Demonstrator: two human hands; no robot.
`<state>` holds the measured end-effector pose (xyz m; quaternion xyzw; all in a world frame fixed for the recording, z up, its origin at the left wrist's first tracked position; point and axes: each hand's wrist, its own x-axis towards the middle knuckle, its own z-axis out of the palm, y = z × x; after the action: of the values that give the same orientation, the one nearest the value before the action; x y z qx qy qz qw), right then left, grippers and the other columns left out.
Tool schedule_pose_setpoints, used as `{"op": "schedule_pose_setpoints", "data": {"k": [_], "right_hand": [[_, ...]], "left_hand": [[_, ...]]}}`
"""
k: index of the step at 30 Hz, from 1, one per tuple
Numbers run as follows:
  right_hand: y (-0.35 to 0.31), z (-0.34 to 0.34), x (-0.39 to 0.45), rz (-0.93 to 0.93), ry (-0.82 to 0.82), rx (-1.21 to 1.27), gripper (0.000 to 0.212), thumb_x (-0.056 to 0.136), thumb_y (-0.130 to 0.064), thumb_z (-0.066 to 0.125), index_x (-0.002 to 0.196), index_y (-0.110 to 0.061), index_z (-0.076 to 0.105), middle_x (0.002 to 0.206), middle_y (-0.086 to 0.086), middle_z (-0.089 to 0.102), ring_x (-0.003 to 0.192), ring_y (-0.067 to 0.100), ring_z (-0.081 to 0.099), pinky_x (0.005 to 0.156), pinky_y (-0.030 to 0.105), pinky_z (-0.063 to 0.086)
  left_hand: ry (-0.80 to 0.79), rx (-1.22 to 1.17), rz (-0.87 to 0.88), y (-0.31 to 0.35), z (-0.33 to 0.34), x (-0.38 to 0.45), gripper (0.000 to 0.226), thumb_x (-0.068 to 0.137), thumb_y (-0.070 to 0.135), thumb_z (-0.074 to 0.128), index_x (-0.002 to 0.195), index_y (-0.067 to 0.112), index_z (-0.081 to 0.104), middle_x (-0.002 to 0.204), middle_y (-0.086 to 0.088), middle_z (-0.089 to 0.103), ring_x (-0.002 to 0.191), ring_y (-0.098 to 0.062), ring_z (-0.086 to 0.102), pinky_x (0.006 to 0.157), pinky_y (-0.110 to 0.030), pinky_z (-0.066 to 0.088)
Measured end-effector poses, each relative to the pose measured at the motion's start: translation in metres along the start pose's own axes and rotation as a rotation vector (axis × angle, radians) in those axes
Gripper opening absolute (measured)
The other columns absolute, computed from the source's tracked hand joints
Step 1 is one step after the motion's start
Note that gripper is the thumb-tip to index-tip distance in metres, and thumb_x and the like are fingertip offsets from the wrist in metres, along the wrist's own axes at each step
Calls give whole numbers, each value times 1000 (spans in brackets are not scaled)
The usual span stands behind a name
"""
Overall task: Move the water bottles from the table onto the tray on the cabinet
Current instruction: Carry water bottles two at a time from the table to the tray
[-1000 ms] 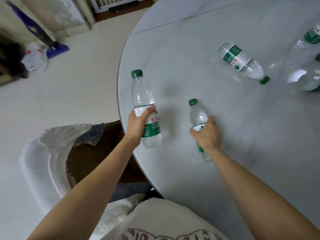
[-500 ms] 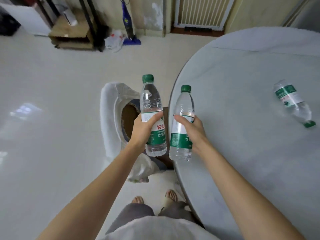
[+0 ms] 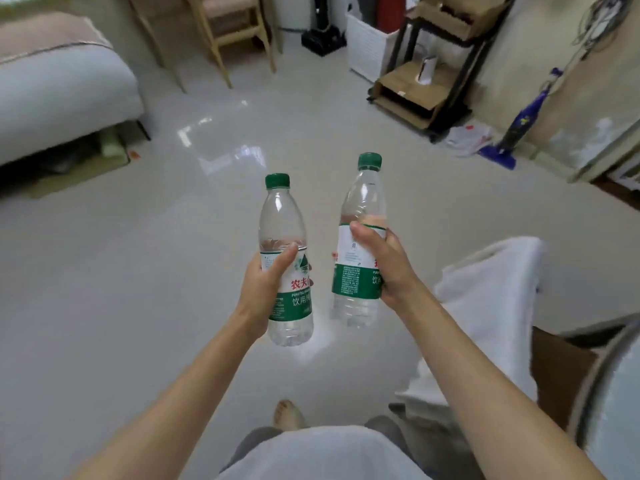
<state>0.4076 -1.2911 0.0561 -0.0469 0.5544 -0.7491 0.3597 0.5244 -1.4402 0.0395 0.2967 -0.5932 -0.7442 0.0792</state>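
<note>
**Two bottles in hand, no tray in sight**

Out over the pale floor [image 3: 104,271], away from the surface, the person carries one water bottle in each hand. The left hand [image 3: 265,285] grips the left bottle [image 3: 285,237] round its green-and-white label, thumb across the front and the other fingers curled behind. The right hand [image 3: 384,265] clasps the right bottle [image 3: 362,209] the same way, thumb laid over the white band of the label. Both bottles stand nearly upright, long axes running toward 12 o'clock with green caps on top; the right one tilts slightly and sits a little higher. They hang close together without touching.

The rim of the round surface [image 3: 609,393] shows only at about 4 o'clock, beside a chair draped in white cloth [image 3: 485,306]. A bare foot [image 3: 287,412] shows at 6 o'clock. Ahead, a dark metal rack [image 3: 440,74] with cardboard stands at 1 o'clock, a grey sofa [image 3: 52,95] at 10 o'clock, a wooden chair [image 3: 235,36] near 12 o'clock.

Neither the cabinet nor the tray can be made out, so which way they lie from the hands cannot be told. By my judgement this is the carrying stage; with the hands level, neither is clearly nearer the goal. Held upright like this, each bottle should be ready to go down base-first.
</note>
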Motion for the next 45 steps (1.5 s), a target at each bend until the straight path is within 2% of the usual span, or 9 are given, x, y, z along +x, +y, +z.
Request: {"op": "schedule_pose_setpoints", "data": {"k": [5,9,13,18,23,29,34,40,45], "right_hand": [[24,147,74,74,-244,-109,35,77,-26,66,105,-6,58,78,8,70,67,20,68,61,30,55],[39,240,139,138,-370,-191,50,68,-35,73,105,-6,57,81,12,66,67,22,66,63,32,56],[59,327,215,192,-497,-276,34,73,-30,69,98,-10,59,81,11,65,67,22,65,63,32,56],[75,445,308,248,-657,-375,36,72,-31,70,99,-10,58,76,9,66,66,23,65,63,34,56],[86,574,375,278,-815,-456,45,69,-34,73,105,-12,58,83,10,66,71,24,66,67,37,56],[127,725,423,286,-1016,-542,43,69,-32,72,104,-11,58,87,16,65,74,28,65,69,39,56],[172,851,446,266,-1085,-589,48,68,-34,74,108,-11,58,87,14,67,77,29,67,75,43,57],[208,994,476,196,-1087,-576,22,82,-19,71,100,-19,59,81,3,69,71,18,67,69,35,56],[241,1091,508,146,-1113,-623,25,81,-22,72,102,-26,59,88,1,72,75,17,70,67,31,56]], "left_hand": [[216,-92,47,45,-144,30,64,72,52,68,115,5,61,90,-17,70,70,-29,68,68,-39,58],[378,-171,84,65,-229,56,46,78,45,64,110,12,64,87,-14,70,69,-27,68,66,-36,58],[527,-227,114,86,-310,94,43,78,45,63,108,15,65,86,-12,70,70,-25,68,65,-34,58],[748,-304,174,128,-409,140,42,79,45,69,108,15,64,83,-6,73,69,-20,71,63,-32,57],[981,-421,207,162,-503,162,24,87,40,62,103,22,66,86,-8,73,71,-23,70,63,-30,55],[1201,-511,304,177,-629,164,25,74,42,70,93,26,68,84,-8,73,71,-22,69,77,-42,57],[1319,-519,306,190,-753,166,52,71,47,73,112,16,65,91,-11,72,77,-26,69,77,-40,57],[1370,-496,324,235,-897,174,26,87,33,66,105,15,67,91,-9,72,79,-24,69,76,-35,57],[1403,-439,292,260,-995,188,18,88,33,65,102,22,67,93,-6,74,81,-21,71,76,-33,58]]}}
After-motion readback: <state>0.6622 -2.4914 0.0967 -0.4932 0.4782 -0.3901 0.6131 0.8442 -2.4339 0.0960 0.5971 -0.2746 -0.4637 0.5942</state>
